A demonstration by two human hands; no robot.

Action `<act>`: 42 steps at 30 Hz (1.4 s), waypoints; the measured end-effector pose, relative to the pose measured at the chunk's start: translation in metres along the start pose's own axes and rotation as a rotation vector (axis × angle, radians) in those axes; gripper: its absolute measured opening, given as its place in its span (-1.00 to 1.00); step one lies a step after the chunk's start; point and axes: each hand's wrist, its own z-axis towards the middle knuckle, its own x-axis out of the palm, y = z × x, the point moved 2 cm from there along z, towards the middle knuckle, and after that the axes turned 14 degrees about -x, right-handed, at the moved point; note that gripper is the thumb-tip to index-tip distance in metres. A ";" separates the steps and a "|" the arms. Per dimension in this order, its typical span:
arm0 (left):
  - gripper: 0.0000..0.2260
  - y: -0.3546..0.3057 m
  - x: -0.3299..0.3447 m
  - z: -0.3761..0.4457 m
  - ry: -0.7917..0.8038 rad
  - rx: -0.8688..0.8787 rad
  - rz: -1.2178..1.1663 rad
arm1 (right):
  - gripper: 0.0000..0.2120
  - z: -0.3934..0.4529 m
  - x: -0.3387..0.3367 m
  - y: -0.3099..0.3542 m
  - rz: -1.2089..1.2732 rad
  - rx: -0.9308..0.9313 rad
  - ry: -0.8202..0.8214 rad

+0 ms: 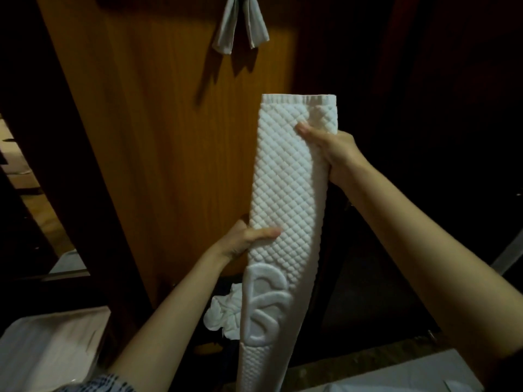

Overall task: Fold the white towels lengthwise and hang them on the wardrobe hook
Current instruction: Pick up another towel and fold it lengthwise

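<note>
Head view: quilted white towel (folded long), both hands gripping

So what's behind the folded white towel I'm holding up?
Behind the white towel stands the wooden wardrobe door, with a crumpled white cloth showing at its lower left. Whatever lies directly behind the towel is covered.

Dim room, warm light on an orange-brown wooden door panel. Dark wood frame at left. Pale floor beyond.

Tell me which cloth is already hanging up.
The grey cloth at the top of the wooden door; the quilted white towel is in both hands.
</note>
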 end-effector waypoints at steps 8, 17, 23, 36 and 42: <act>-0.64 -0.022 0.022 -0.002 -0.059 0.065 0.065 | -0.59 0.000 -0.033 -0.018 0.069 0.202 0.147; -0.79 -0.057 0.035 -0.002 -0.149 0.054 -0.055 | -0.42 -0.067 -0.036 -0.077 0.326 0.429 0.277; -0.71 -0.082 0.036 -0.003 -0.334 0.058 -0.183 | -0.47 -0.086 -0.048 -0.092 0.422 0.332 0.329; -0.40 -0.068 0.029 -0.014 -0.131 -0.012 -0.229 | -0.85 -0.059 -0.039 -0.065 -0.057 -0.027 0.177; -0.52 -0.058 0.030 -0.015 -0.053 -0.061 -0.373 | -0.78 -0.038 -0.035 -0.057 -0.181 0.082 0.224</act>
